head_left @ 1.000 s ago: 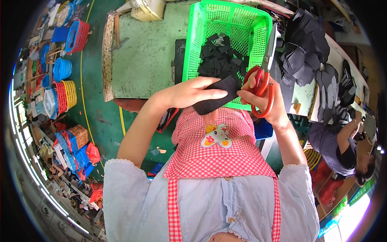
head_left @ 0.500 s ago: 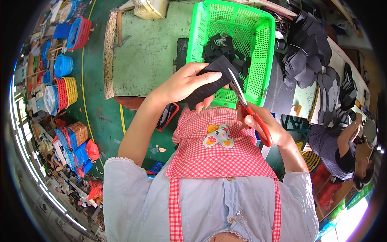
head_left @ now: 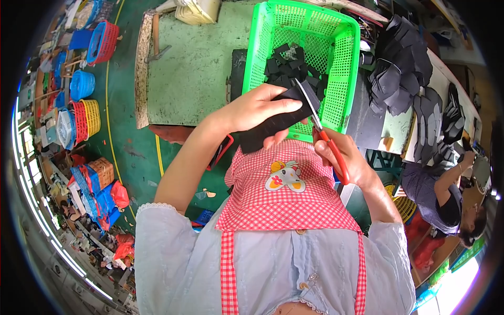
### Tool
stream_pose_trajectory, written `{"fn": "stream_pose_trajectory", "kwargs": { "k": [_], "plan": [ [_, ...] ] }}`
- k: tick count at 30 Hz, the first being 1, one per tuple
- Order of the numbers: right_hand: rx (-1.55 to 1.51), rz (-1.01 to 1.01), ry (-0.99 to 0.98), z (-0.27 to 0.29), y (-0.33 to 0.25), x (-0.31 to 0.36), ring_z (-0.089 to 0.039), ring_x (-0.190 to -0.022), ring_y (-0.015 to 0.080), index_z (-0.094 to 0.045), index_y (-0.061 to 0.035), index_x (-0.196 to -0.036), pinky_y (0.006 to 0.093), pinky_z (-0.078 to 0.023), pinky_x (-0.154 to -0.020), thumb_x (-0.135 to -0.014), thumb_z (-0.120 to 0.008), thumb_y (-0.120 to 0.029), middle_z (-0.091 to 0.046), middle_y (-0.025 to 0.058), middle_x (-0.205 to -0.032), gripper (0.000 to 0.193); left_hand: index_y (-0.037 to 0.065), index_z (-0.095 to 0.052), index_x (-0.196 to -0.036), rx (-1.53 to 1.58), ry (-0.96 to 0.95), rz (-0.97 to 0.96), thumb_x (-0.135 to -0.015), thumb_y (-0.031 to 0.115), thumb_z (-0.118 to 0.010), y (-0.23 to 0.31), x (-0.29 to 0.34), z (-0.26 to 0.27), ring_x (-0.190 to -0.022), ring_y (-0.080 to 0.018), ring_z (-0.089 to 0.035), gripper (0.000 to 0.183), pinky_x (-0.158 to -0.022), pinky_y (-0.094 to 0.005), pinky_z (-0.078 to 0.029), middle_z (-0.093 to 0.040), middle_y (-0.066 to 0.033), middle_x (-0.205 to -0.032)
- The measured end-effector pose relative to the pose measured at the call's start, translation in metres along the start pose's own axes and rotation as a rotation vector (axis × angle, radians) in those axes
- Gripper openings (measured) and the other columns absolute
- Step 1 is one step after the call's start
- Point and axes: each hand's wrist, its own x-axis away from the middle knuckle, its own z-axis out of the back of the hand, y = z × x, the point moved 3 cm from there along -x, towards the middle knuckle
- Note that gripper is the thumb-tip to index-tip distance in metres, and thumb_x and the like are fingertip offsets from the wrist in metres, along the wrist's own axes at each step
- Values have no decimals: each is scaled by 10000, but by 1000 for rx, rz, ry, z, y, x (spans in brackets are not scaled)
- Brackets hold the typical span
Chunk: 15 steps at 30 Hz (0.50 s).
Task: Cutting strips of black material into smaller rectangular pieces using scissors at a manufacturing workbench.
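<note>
My left hand (head_left: pixel 257 111) grips a black strip of sheet material (head_left: pixel 257 137), thumb on top and fingers beneath. A pair of scissors (head_left: pixel 337 157) with red handles is in my right hand (head_left: pixel 353 157), its fingers round the handles. The blades lie across the strip's upper right end, close to my left thumb tip. Part of the strip shows beyond the blades, over the basket's near side. Just past my hands stands a green plastic basket (head_left: pixel 342 79), holding several small black cut pieces (head_left: pixel 287 67).
Left of the basket is a worn green tabletop (head_left: pixel 199 73) with a hammer (head_left: pixel 159 54). Black sheet pieces (head_left: pixel 401 63) are piled at the right. A co-worker (head_left: pixel 433 194) is at the far right. Baskets, one of them red (head_left: pixel 107 44), stand on the left floor.
My left hand and the strip have shifted right, bringing the strip's end further past the blades. The scissors have moved slightly up, and their blades now cross the strip.
</note>
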Motion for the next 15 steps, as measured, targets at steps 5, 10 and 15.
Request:
{"fn": "stream_pose_trajectory", "kwargs": {
  "k": [5,10,15],
  "plan": [
    [-85,-233,-93,10,-4,4,-487,-471,52,-591,2,-839,208,-373,-428,-961,-638,-357,-501,-30,-571,383,-12,-608,-1048,18,-20,-9,-1013,291,-513,-8,-5,6,-432,-137,-573,320,-401,-256,-468,-595,-73,-593],
    [-322,9,74,14,-12,-27,-659,-678,119,-494,-39,-839,220,-506,-577,-866,-729,-101,-628,56,-753,245,23,-548,-1023,-33,-81,57,-1020,270,-502,-11,-6,-10,-511,-170,-631,251,-460,-275,-514,-649,-106,-672],
    [-263,69,111,19,-18,-26,-668,-697,123,-484,-43,-852,223,-527,-605,-848,-705,-24,-637,52,-764,222,5,-550,-1044,44,-88,71,-1026,275,-492,-7,4,-16,-551,-176,-651,277,-503,-283,-538,-656,-113,-683]
  ]
}}
